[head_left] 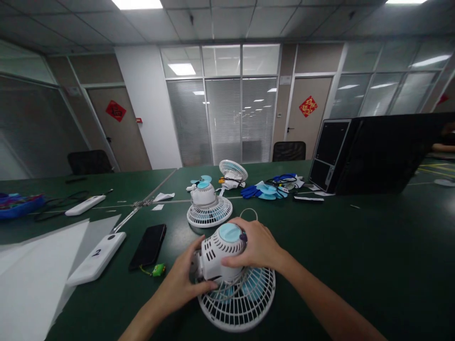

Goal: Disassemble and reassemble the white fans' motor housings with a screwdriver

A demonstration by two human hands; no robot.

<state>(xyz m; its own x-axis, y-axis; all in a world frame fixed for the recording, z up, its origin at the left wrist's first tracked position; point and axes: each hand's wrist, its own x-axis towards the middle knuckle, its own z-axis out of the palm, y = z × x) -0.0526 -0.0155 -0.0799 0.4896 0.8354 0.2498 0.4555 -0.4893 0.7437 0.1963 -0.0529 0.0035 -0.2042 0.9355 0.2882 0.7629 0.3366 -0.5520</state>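
A small white electric fan (216,258) with a light-blue cap on its motor housing lies grille down on the green table. Its round white grille, with light-blue blades behind the bars, points toward me. My left hand (183,277) grips the lower left side of the housing, thumb across its front. From the right, my right hand (254,244) wraps round the housing, its thumb on the front and its fingers behind. A thin pale cord loops by the grille and behind the right hand. Part of the housing is hidden by my fingers.
Behind stands a second fan (206,196), and farther back a third fan (232,173). Blue gloves and blades (272,188) lie at back right, near a black computer case (373,156). At left are a phone (148,246), a white power bank (97,258) and white sheets (35,274).
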